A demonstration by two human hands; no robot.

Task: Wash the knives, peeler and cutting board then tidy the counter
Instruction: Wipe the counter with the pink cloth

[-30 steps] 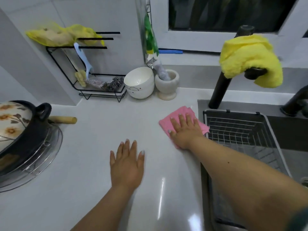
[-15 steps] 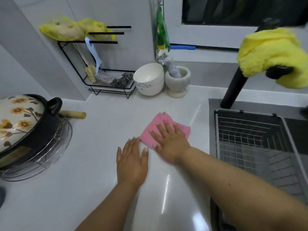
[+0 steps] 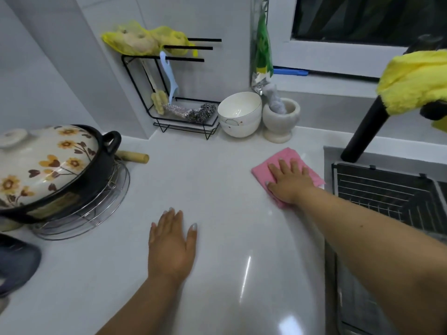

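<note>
My right hand (image 3: 289,181) presses flat on a pink cloth (image 3: 263,169) lying on the white counter (image 3: 205,177), close to the sink's left edge. The fingers are straight and spread over the cloth. My left hand (image 3: 172,243) rests flat on the counter nearer to me, fingers straight, holding nothing. No knife, peeler or cutting board shows in this view.
A flowered pot (image 3: 48,165) on a wire trivet (image 3: 96,213) stands at the left, a wooden handle (image 3: 133,156) behind it. A black rack (image 3: 179,102), white bowls (image 3: 239,114) and a mortar (image 3: 280,119) line the back. A wire basket (image 3: 391,192) fills the sink; a yellow cloth (image 3: 413,83) hangs on the black tap.
My right hand slid the pink cloth left toward my left hand, then back right to the sink edge. My left hand stayed flat on the counter.
</note>
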